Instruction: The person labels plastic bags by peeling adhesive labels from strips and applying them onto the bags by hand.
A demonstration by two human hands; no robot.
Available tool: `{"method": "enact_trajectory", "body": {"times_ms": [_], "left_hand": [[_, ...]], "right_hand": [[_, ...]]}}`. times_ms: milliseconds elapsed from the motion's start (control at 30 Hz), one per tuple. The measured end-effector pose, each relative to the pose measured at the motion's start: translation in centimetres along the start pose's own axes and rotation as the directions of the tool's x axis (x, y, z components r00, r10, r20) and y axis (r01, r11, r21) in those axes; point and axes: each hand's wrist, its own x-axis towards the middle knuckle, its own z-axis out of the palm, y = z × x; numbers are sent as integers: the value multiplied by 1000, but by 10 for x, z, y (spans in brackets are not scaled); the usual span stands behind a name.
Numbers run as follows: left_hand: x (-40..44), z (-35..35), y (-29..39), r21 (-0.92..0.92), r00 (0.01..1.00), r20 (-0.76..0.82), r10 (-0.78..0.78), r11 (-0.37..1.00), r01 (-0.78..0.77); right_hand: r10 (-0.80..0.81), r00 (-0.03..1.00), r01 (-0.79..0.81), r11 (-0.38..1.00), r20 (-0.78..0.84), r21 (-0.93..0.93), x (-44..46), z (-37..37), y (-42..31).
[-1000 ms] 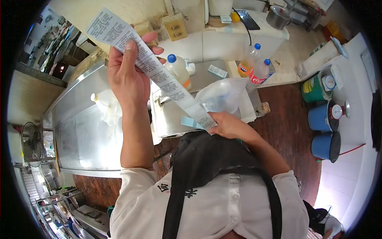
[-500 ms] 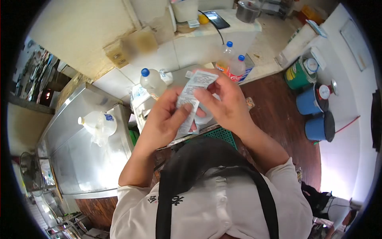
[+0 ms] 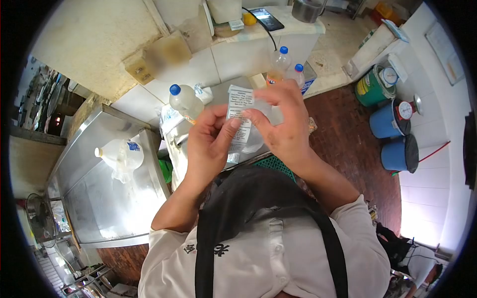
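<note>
A narrow strip of printed paper (image 3: 240, 98) with small black text is held upright in front of my chest. My left hand (image 3: 208, 141) grips its lower left side, with the thumb on the printed face. My right hand (image 3: 287, 130) has its thumb tip on the strip's right part. Its index finger curls beside the upper right edge, and whatever lies behind the strip is hidden. Under the hands is a clear plastic item (image 3: 256, 143), partly covered. Left of them stands a clear bottle with a blue cap (image 3: 185, 101).
Two soda bottles (image 3: 279, 64) stand beyond my right hand. On the steel counter (image 3: 114, 198) at left lies a clear plastic jug (image 3: 121, 155). A phone (image 3: 268, 20) and a metal pot (image 3: 305, 11) sit on the far ledge. Blue buckets (image 3: 387, 121) line the right wall.
The strip has turned more upright, and its printed face shows more clearly. My right fingers have lifted and spread away from its upper edge, while the left hand keeps its grip.
</note>
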Motion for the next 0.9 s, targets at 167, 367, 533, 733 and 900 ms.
{"method": "enact_trajectory", "body": {"times_ms": [167, 367, 533, 733, 900], "left_hand": [[-6, -5, -1, 578, 988, 47, 148, 803, -148], [-4, -8, 5, 707, 961, 162, 225, 653, -272], [-4, -15, 7, 723, 966, 221, 134, 642, -255], [-5, -24, 3, 684, 968, 240, 78, 694, -225], [-9, -25, 1, 709, 952, 285, 109, 645, -286]], "right_hand": [[-34, 987, 33, 999, 155, 11, -2, -2, -2], [-33, 974, 26, 999, 223, 35, -6, -3, 1], [6, 951, -27, 998, 308, 63, -12, -4, 5], [41, 922, -78, 994, 386, 80, -17, -6, 6], [23, 915, -54, 996, 403, 67, -21, -5, 7]]}}
